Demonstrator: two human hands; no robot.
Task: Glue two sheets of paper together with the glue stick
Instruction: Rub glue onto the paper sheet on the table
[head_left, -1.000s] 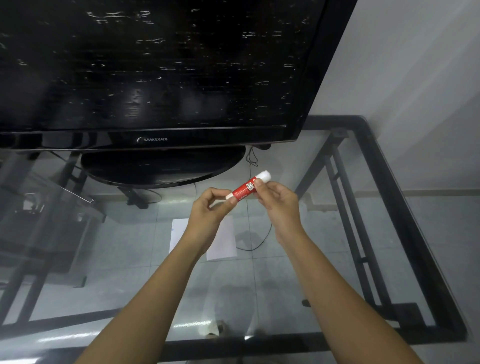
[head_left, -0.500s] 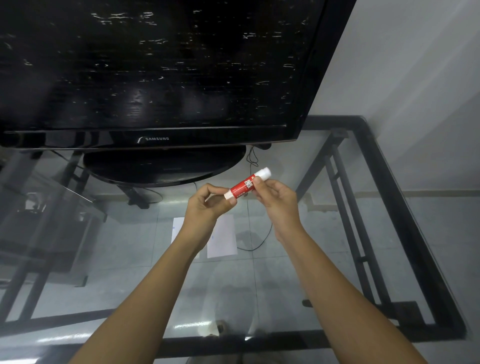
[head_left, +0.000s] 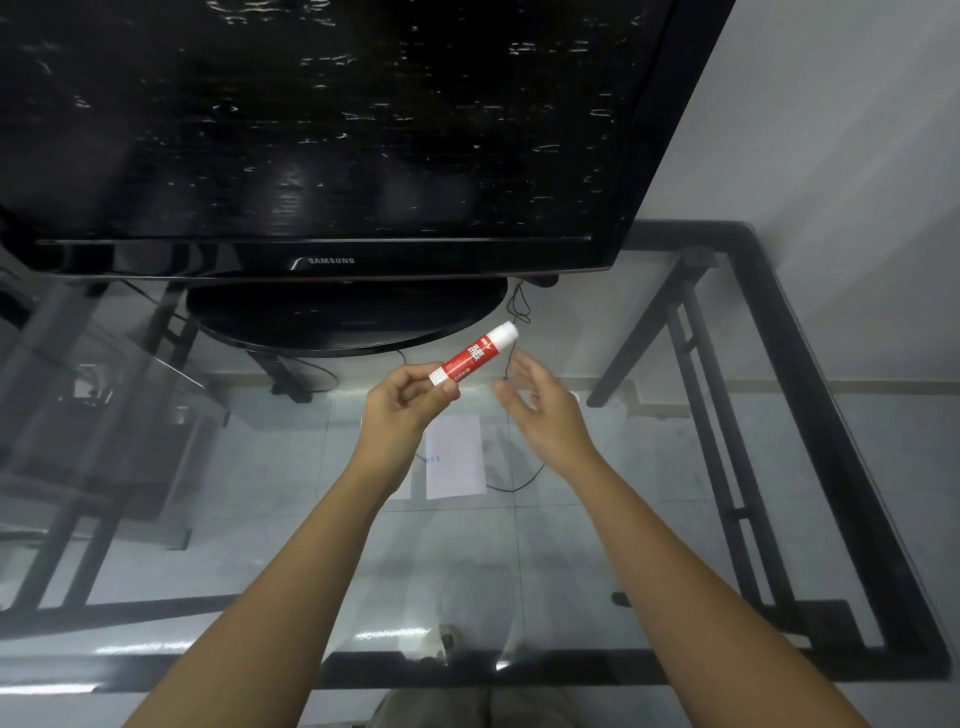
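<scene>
A red glue stick (head_left: 470, 354) with a white cap at its upper right end is held tilted above the glass table. My left hand (head_left: 402, 402) pinches its lower white end. My right hand (head_left: 540, 402) hovers just right of the stick, blurred, fingers apart and holding nothing. White paper (head_left: 454, 456) lies on the glass beneath my hands; my left wrist covers its left part, so I cannot tell how the sheets lie.
A black television (head_left: 322, 135) on an oval stand (head_left: 345, 317) fills the back of the glass table (head_left: 623, 545). A thin black cable (head_left: 514, 486) runs from behind the stand past the paper. The black table frame (head_left: 810, 395) borders the right side near a grey wall.
My right hand has let go of the glue stick's capped end and pulled away to the right. The stick stays in my left hand, cap still on.
</scene>
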